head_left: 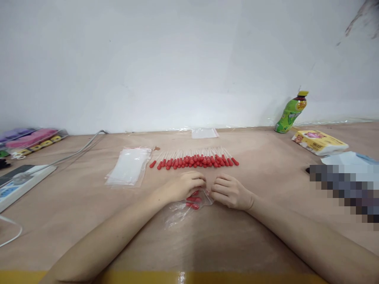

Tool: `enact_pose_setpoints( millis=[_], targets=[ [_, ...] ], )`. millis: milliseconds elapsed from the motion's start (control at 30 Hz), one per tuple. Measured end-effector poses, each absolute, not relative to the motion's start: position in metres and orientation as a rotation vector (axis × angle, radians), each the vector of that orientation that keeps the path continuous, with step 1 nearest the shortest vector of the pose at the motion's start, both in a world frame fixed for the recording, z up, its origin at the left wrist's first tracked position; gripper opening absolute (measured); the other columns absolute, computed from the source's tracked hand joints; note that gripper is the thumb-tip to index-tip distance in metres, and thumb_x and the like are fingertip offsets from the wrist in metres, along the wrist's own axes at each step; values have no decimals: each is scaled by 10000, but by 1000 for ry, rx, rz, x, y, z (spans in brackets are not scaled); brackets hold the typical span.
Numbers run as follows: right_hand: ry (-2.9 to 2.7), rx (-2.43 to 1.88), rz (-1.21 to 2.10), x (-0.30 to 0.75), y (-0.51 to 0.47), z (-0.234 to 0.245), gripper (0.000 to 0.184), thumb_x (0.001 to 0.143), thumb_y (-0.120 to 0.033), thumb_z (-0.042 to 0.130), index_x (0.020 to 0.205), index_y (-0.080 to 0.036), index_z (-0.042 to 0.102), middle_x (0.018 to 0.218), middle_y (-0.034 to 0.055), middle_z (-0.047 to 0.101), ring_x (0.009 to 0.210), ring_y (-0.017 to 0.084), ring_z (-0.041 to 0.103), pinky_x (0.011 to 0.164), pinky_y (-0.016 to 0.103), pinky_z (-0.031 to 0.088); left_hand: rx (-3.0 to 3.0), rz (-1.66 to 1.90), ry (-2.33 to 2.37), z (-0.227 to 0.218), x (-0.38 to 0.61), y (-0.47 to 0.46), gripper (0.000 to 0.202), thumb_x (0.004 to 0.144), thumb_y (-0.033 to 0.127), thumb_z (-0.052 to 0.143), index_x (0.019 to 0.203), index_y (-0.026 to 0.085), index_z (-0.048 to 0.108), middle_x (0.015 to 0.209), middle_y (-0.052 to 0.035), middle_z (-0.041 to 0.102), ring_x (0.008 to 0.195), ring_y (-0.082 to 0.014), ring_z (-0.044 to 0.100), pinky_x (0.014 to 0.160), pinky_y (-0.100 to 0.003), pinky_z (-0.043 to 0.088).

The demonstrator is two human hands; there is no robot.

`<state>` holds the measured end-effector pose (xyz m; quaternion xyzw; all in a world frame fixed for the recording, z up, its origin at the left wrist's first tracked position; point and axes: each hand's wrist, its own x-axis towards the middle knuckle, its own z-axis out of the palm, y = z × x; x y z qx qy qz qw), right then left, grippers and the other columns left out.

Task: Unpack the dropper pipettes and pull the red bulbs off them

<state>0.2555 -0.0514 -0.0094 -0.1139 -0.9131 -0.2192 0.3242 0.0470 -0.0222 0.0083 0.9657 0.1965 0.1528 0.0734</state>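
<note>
My left hand (185,185) and my right hand (229,191) rest side by side on the table, fingers curled and pinching the top edge of a small clear plastic bag (180,209). Several red-tipped droppers (194,202) lie inside that bag, partly hidden under my left fingers. Just beyond my hands a long row of red-tipped droppers (195,159) is laid out on the table. A stack of clear zip bags (128,165) lies to the left of that row.
A green bottle (291,112) leans against the wall at the back right, with a yellow packet (318,142) near it. A power strip (20,181) with cables and coloured trays (31,140) sit at the left. Another small bag (204,133) lies by the wall.
</note>
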Motion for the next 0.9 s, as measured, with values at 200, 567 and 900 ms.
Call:
enact_pose_setpoints(
  millis=[200, 567, 900],
  targets=[
    [-2315, -549, -368, 252, -48, -16, 168, 842, -189, 478, 706, -159, 572, 644, 20, 541, 635, 119, 407, 596, 264, 316, 2943, 590, 500, 2, 43, -20, 238, 876, 178, 369, 825, 169, 602, 855, -69, 589, 868, -158, 546, 760, -264, 439],
    [-2452, -431, -333, 247, -45, -15, 214, 846, -105, 398, 743, -163, 576, 670, 10, 557, 679, 125, 402, 629, 272, 289, 3041, 512, 414, 3, 44, -24, 249, 831, 59, 335, 784, 155, 561, 879, -60, 597, 887, -159, 516, 778, -268, 429],
    [-2636, -448, -298, 253, -44, -11, 218, 868, -128, 360, 799, -159, 565, 793, 33, 585, 793, 144, 434, 719, 288, 310, 2945, 569, 368, 22, 36, -22, 263, 852, 59, 327, 906, 146, 570, 925, -70, 609, 932, -155, 530, 820, -275, 439]
  ],
)
